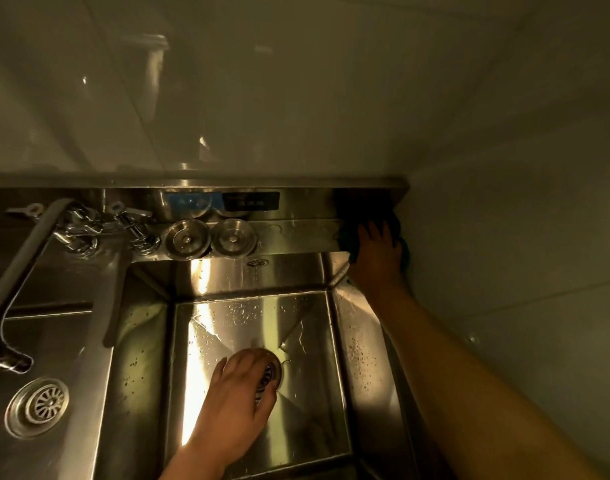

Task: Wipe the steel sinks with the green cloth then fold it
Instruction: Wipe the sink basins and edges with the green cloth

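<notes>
Here our right hand (378, 249) presses flat on the cloth (404, 252) at the far-right ledge (296, 233); our left hand (239, 393) hangs open, empty, over the sink (227, 320) drain (274, 370).

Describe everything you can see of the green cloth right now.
The green cloth is mostly hidden under the right hand, which presses flat on it with fingers spread. Only dark green edges show: a strip beside the wall on the hand's right and a patch at its left. It looks soft and bunched, not folded. It lies on the steel back ledge at the far right corner, above the right sink, against the wall. Its texture is too dark to tell.
</notes>
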`<state>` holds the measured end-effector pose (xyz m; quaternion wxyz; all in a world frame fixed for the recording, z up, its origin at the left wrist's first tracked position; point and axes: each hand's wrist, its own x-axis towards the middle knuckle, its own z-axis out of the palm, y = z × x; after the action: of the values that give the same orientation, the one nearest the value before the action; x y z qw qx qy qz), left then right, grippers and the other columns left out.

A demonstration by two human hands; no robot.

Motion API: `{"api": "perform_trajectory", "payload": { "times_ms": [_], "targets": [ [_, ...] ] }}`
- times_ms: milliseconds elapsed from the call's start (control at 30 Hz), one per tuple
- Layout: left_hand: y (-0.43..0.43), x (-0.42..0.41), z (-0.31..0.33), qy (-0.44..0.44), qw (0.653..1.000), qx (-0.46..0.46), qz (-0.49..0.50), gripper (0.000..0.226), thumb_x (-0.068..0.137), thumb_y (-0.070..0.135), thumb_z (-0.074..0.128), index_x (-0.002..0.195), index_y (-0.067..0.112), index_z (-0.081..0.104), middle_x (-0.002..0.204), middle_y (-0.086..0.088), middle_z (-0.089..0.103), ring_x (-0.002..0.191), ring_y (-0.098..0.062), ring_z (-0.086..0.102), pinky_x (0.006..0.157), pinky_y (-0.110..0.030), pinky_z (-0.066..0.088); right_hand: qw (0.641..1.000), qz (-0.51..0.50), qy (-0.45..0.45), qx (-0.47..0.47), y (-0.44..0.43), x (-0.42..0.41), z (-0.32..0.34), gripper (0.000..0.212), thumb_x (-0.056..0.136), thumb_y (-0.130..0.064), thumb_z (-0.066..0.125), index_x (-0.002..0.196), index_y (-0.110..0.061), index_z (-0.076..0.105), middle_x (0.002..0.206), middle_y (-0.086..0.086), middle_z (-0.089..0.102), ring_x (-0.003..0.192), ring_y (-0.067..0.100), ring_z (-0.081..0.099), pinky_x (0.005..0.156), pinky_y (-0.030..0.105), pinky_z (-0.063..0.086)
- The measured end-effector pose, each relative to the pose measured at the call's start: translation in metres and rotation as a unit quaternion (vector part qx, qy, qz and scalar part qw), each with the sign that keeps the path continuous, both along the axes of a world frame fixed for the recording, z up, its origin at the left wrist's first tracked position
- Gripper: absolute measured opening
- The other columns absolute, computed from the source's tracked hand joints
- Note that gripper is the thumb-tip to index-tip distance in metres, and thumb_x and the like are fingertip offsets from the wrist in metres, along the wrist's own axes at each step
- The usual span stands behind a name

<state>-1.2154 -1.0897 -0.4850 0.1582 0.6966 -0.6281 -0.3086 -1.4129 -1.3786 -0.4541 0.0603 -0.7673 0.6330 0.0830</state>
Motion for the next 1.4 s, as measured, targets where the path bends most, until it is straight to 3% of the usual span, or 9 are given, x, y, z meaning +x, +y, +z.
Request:
{"api": "perform_trajectory", "payload": {
  "times_ms": [200, 433, 600, 700, 833, 1067, 1267, 1333, 1400],
  "targets": [
    [0.023, -0.006, 0.008, -0.013, 1.000, -0.004, 0.008, 0.057, 0.096, 0.053, 0.037, 0.138, 0.024, 0.063, 0.137, 0.007, 0.063, 0.129, -0.016, 0.057, 0.108, -0.040, 0.045, 1.000, -0.004, 0.026, 0.007, 0.060, -0.024, 0.007, 0.097, 0.083, -0.035, 0.073, 0.160, -0.020, 0.016, 0.168, 0.007, 0.012, 0.154, 0.034, 0.009, 0.119, 0.054, 0.027],
    [0.038, -0.022, 0.016, -0.013, 1.000, 0.002, 0.015, 0.065, 0.093, 0.055, 0.032, 0.139, 0.020, 0.063, 0.137, 0.004, 0.064, 0.130, -0.018, 0.057, 0.112, -0.040, 0.042, 0.999, -0.012, 0.042, 0.017, 0.139, -0.057, 0.012, 0.092, 0.088, -0.036, 0.066, 0.161, -0.022, 0.011, 0.168, 0.006, 0.008, 0.154, 0.032, 0.007, 0.119, 0.050, 0.025],
    [0.045, -0.026, 0.018, -0.015, 1.000, 0.003, 0.010, 0.067, 0.092, 0.056, 0.030, 0.141, 0.022, 0.061, 0.139, 0.005, 0.062, 0.134, -0.017, 0.054, 0.116, -0.040, 0.038, 0.999, -0.029, 0.005, 0.024, 0.199, -0.077, 0.008, 0.071, 0.090, -0.028, 0.067, 0.154, -0.024, 0.037, 0.163, 0.005, 0.030, 0.150, 0.034, 0.023, 0.114, 0.053, 0.031],
    [0.045, -0.022, 0.021, -0.023, 1.000, 0.003, 0.006, 0.065, 0.092, 0.055, 0.029, 0.141, 0.024, 0.060, 0.138, 0.007, 0.061, 0.133, -0.016, 0.054, 0.116, -0.038, 0.037, 0.998, -0.051, -0.035, 0.025, 0.214, -0.079, 0.008, 0.057, 0.088, -0.028, 0.071, 0.143, -0.028, 0.054, 0.153, 0.001, 0.045, 0.143, 0.028, 0.034, 0.113, 0.049, 0.033],
    [0.038, -0.011, 0.027, -0.025, 1.000, -0.012, 0.004, 0.062, 0.094, 0.052, 0.032, 0.139, 0.023, 0.061, 0.137, 0.005, 0.062, 0.132, -0.020, 0.054, 0.113, -0.038, 0.038, 0.981, -0.051, -0.185, -0.014, 0.207, -0.056, 0.021, 0.042, 0.084, -0.019, 0.076, 0.125, -0.026, 0.067, 0.132, -0.001, 0.063, 0.130, 0.024, 0.050, 0.107, 0.048, 0.046],
    [-0.004, 0.024, 0.043, -0.039, 0.997, -0.063, 0.024, 0.052, 0.097, 0.046, 0.038, 0.139, 0.023, 0.060, 0.137, 0.005, 0.061, 0.131, -0.019, 0.052, 0.115, -0.039, 0.036, 0.935, -0.059, -0.345, -0.060, 0.144, 0.012, 0.051, 0.048, 0.085, -0.009, 0.073, 0.131, -0.016, 0.064, 0.138, 0.003, 0.059, 0.135, 0.024, 0.046, 0.113, 0.049, 0.042],
    [-0.025, 0.036, 0.049, -0.021, 0.995, -0.092, 0.044, 0.045, 0.100, 0.040, 0.048, 0.141, 0.024, 0.059, 0.140, 0.005, 0.061, 0.133, -0.017, 0.051, 0.115, -0.039, 0.037, 0.929, -0.047, -0.360, -0.069, 0.076, 0.069, 0.040, 0.057, 0.087, -0.012, 0.070, 0.141, -0.016, 0.055, 0.149, 0.006, 0.049, 0.142, 0.027, 0.037, 0.116, 0.051, 0.035],
    [-0.025, 0.039, 0.048, -0.013, 0.995, -0.091, 0.044, 0.045, 0.101, 0.040, 0.047, 0.142, 0.025, 0.058, 0.141, 0.007, 0.059, 0.135, -0.015, 0.049, 0.117, -0.041, 0.037, 0.945, -0.033, -0.323, -0.044, 0.058, 0.086, 0.025, 0.061, 0.089, -0.015, 0.069, 0.147, -0.017, 0.049, 0.155, 0.006, 0.042, 0.145, 0.029, 0.033, 0.118, 0.051, 0.032],
    [-0.022, 0.043, 0.044, -0.010, 0.995, -0.092, 0.043, 0.045, 0.101, 0.041, 0.046, 0.142, 0.026, 0.057, 0.142, 0.008, 0.058, 0.136, -0.014, 0.048, 0.117, -0.039, 0.037, 0.972, -0.018, -0.232, -0.013, 0.050, 0.102, 0.006, 0.067, 0.093, -0.021, 0.065, 0.154, -0.018, 0.038, 0.160, 0.006, 0.034, 0.148, 0.030, 0.027, 0.118, 0.053, 0.030]
  ]
}}
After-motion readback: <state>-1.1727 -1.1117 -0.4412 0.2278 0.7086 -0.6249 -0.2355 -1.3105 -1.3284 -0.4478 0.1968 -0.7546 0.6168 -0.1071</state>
